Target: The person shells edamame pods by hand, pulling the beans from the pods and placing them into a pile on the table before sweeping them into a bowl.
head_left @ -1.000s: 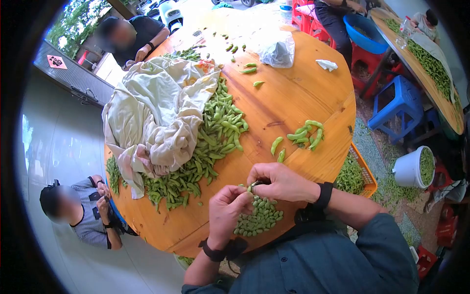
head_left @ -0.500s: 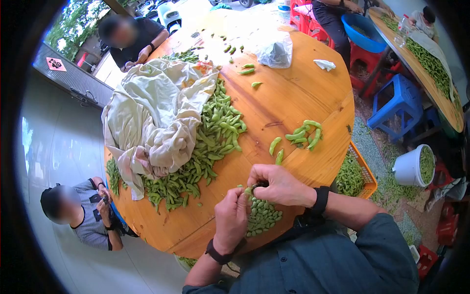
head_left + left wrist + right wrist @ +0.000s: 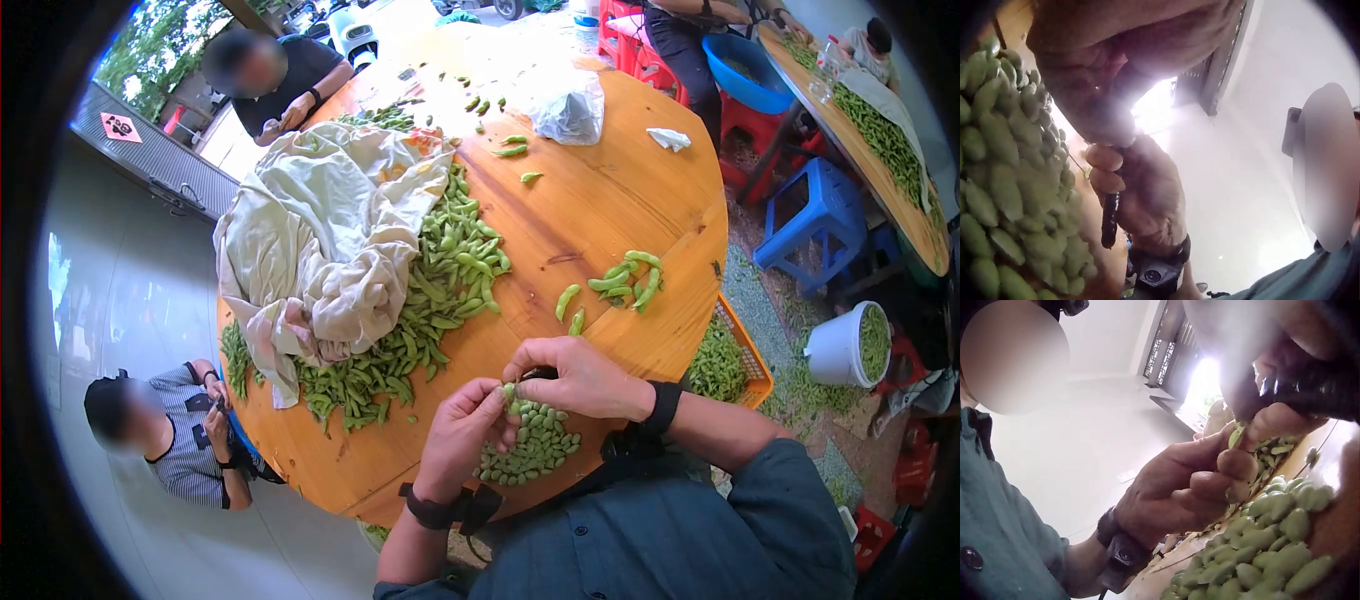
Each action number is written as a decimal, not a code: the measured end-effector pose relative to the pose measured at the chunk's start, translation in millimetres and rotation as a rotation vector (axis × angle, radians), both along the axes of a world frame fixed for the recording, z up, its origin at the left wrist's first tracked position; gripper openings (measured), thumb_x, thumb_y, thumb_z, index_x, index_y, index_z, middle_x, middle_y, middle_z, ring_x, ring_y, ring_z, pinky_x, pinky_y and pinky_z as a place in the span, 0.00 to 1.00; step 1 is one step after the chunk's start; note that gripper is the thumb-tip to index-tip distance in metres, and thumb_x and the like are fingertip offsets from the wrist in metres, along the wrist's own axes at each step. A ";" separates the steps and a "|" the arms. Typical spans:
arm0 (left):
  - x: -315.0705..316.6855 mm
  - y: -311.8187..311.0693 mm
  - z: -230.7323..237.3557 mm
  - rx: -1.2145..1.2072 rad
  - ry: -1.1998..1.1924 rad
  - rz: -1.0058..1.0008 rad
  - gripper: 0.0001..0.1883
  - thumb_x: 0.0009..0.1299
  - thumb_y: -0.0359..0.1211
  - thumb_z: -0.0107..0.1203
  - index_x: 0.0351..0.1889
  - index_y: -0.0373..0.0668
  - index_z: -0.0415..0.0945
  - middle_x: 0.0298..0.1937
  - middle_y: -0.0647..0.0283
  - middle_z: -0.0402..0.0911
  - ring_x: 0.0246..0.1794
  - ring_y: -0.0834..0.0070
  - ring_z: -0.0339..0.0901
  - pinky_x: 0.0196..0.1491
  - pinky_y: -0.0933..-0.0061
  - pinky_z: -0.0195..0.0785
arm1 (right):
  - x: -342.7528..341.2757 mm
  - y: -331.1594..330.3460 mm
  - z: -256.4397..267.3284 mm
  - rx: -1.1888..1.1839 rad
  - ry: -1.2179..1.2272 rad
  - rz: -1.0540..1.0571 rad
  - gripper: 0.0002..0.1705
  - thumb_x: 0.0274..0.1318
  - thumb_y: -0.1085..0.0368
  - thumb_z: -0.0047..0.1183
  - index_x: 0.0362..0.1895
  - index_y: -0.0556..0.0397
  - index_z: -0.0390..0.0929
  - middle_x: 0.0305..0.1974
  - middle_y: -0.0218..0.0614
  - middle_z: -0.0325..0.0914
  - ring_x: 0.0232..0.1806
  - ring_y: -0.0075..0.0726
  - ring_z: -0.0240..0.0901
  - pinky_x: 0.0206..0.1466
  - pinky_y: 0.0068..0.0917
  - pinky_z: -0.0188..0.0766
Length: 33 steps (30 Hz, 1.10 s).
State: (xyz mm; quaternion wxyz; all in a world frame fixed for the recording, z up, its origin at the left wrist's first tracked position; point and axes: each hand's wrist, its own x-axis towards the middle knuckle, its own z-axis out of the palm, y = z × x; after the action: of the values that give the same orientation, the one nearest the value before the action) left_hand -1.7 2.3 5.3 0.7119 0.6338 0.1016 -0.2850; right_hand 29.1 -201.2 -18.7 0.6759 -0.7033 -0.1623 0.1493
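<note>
Over the near edge of the round table my two hands meet at a green edamame pod (image 3: 511, 392). My left hand (image 3: 458, 432) pinches this pod between thumb and fingers, and its green tip (image 3: 1236, 437) shows in the right wrist view. Against it works my right hand (image 3: 582, 378), its fingers curled round a slim tool with a shiny black handle (image 3: 1110, 222). The tool's working end is hidden by the fingers. Below both hands lies a heap of shelled green beans (image 3: 530, 450).
A large pile of edamame pods (image 3: 440, 300) lies partly under a crumpled cloth (image 3: 320, 230). Several loose pods (image 3: 630, 280) and a plastic bag (image 3: 568, 115) rest on the table (image 3: 610, 190). An orange crate (image 3: 752, 365) stands at its right edge. Two people sit across and left.
My left hand first closes in against the right hand, then draws slightly back and turns, showing the pod between its fingers. My right hand stays almost in place with the tool.
</note>
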 end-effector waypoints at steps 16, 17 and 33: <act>-4.5 -4.7 0.8 0.296 -0.219 -0.029 0.09 0.78 0.32 0.53 0.46 0.36 0.78 0.30 0.67 0.80 0.25 0.84 0.77 0.26 0.83 0.69 | -3.7 3.8 -5.1 -0.122 -0.216 -0.049 0.06 0.56 0.69 0.58 0.36 0.58 0.78 0.29 0.45 0.80 0.31 0.41 0.81 0.36 0.32 0.75; -4.4 -4.9 -0.9 0.416 -0.303 -0.013 0.08 0.77 0.31 0.54 0.46 0.36 0.78 0.31 0.68 0.80 0.26 0.84 0.77 0.26 0.83 0.69 | -3.6 3.9 -5.5 -0.105 -0.204 -0.097 0.06 0.56 0.69 0.57 0.36 0.58 0.78 0.28 0.45 0.80 0.31 0.42 0.81 0.36 0.32 0.75; -11.4 -14.4 -11.1 0.169 -0.192 0.101 0.06 0.72 0.27 0.57 0.44 0.36 0.75 0.33 0.73 0.78 0.29 0.89 0.74 0.31 0.83 0.70 | -6.5 3.4 -1.6 -0.156 -0.184 -0.134 0.08 0.54 0.68 0.58 0.36 0.60 0.76 0.28 0.47 0.80 0.32 0.48 0.82 0.36 0.35 0.76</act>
State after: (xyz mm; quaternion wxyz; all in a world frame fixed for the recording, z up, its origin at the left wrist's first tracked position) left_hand -13.2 -12.0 -5.8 0.6758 0.7100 0.0884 -0.1771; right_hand 22.6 -197.9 -20.3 0.6099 -0.7736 -0.1641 0.0508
